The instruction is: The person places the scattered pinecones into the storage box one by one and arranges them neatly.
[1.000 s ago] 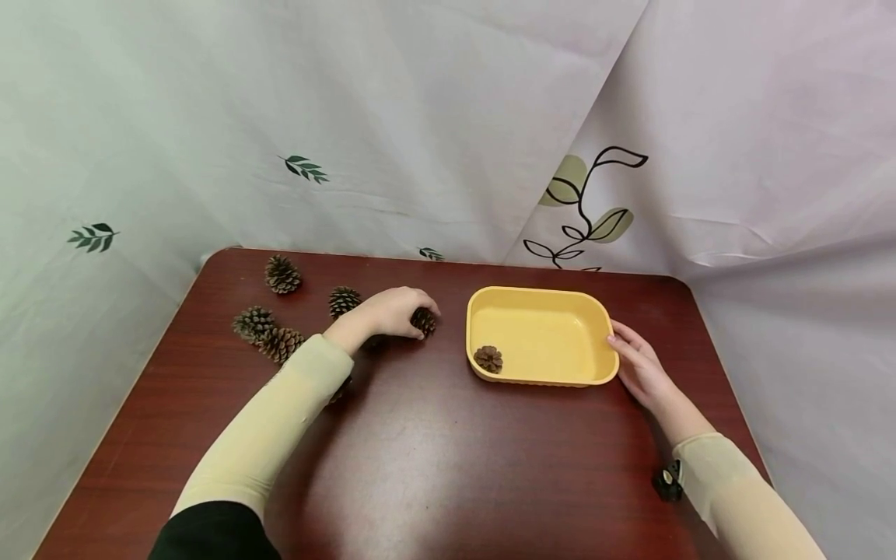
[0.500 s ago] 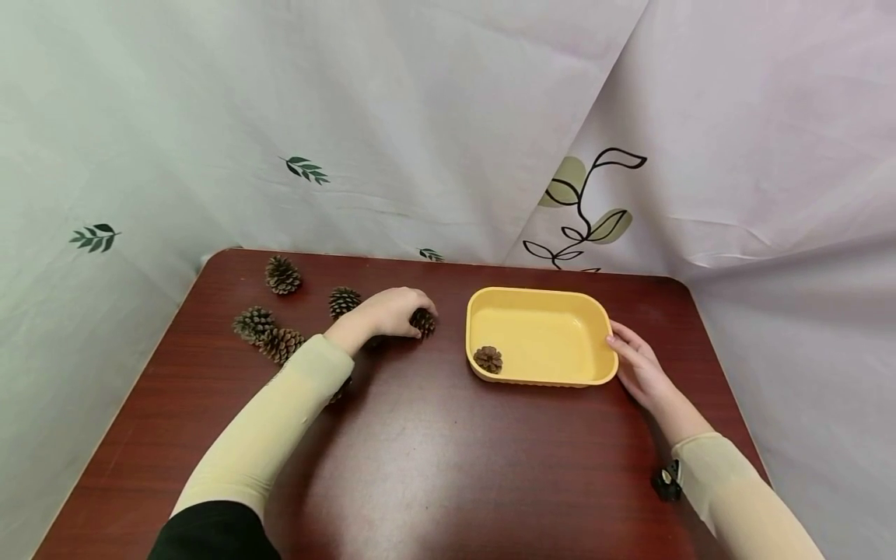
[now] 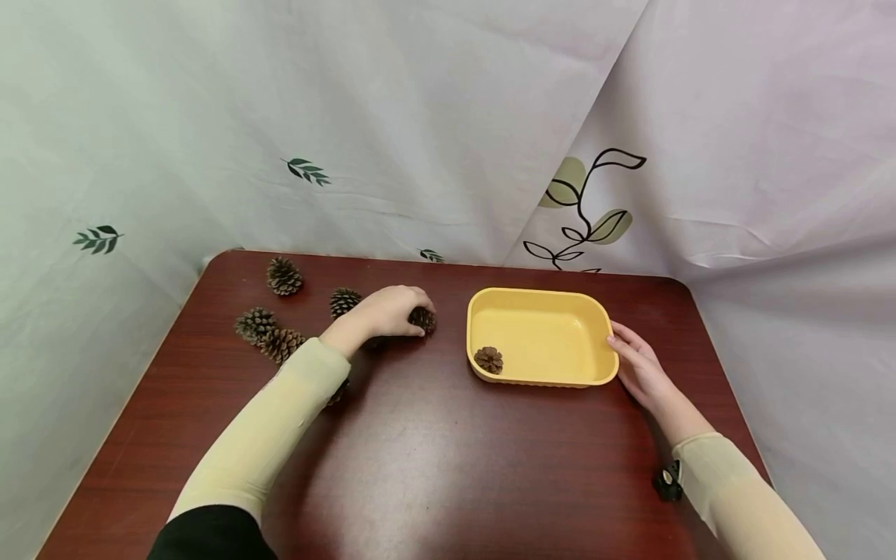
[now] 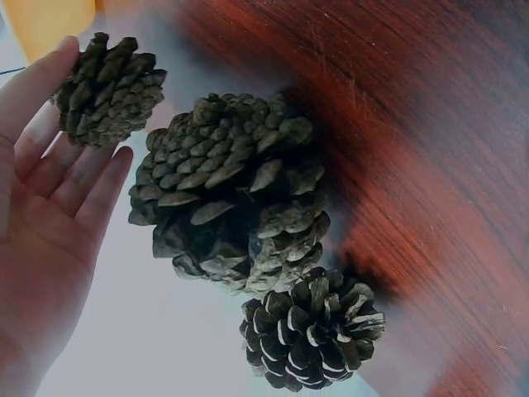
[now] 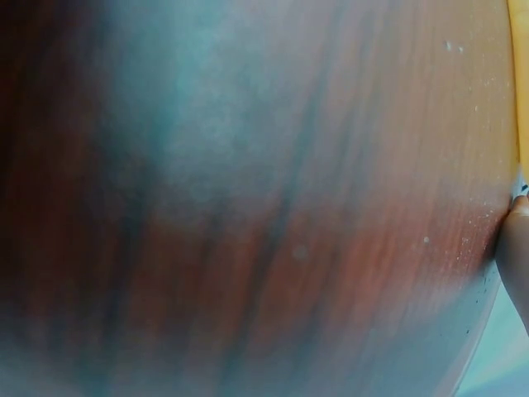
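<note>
"Head view: where does the pine cone (image 3: 423, 320) lie from your grip?"

"At the right end of my left hand (image 3: 388, 311), held between thumb and fingers. Rightward lies the tub (image 3: 542, 334), well apart, with bare table (image 3: 451, 467) between."

"How is the tub turned?"

"Its long axis runs left to right, so its short left end faces the cone. My right hand (image 3: 644, 372) touches the other end, thumb at the rim; whether it grips or merely rests there, I cannot tell. My left is the nearer hand to the cone by far."

"What does the left wrist view add?"

"My thumb and fingers on opposite sides of the cone, and a big clump (image 4: 231, 190), one cone or two, just beside my fingertips. I judge that my wrist mostly covers it from above. Only the head view shows the second cone (image 3: 488, 360), in the tub's near left corner."
</note>
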`<state>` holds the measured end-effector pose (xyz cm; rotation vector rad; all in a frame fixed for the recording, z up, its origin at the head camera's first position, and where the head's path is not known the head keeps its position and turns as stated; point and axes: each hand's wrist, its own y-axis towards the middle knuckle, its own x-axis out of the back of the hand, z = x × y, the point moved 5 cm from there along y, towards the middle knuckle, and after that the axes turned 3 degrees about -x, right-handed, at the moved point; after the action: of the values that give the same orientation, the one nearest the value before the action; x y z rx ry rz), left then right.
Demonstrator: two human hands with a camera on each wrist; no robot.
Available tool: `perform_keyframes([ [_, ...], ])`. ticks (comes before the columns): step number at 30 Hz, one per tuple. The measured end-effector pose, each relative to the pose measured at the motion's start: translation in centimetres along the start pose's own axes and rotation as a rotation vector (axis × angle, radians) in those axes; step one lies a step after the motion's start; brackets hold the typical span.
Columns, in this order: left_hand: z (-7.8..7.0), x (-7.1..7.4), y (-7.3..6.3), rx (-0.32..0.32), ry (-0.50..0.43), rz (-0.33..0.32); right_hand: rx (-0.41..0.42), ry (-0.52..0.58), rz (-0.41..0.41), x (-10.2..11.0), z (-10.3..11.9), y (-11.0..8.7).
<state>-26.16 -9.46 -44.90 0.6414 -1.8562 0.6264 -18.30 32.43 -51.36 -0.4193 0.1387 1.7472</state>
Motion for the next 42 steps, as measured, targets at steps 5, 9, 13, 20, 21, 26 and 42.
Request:
perform_keyframes([
  [5,-0.4,0.8,-0.3,-0.042,-0.021,-0.103,0.010,0.000,0.014,0.0,0.0,0.1],
  [9,-0.9,1.6,-0.5,-0.069,-0.038,-0.181,0.030,0.005,0.036,0.1,0.0,0.1],
  [13,-1.4,2.3,-0.5,-0.088,-0.068,-0.249,0.043,-0.021,0.043,0.3,-0.1,0.1],
  [20,-2.9,3.2,-0.1,-0.132,-0.119,-0.352,0.043,-0.002,0.044,0.3,0.0,0.1],
  [21,-3.1,3.2,0.0,-0.136,-0.124,-0.365,0.034,-0.017,0.034,0.3,0.0,0.1],
  [26,-4.2,3.3,0.9,-0.143,-0.159,-0.405,0.018,0.003,0.027,0.1,0.0,0.1],
  [42,-7.7,1.5,4.6,-0.152,-0.259,-0.352,0.006,0.013,0.025,0.2,0.0,0.2],
])
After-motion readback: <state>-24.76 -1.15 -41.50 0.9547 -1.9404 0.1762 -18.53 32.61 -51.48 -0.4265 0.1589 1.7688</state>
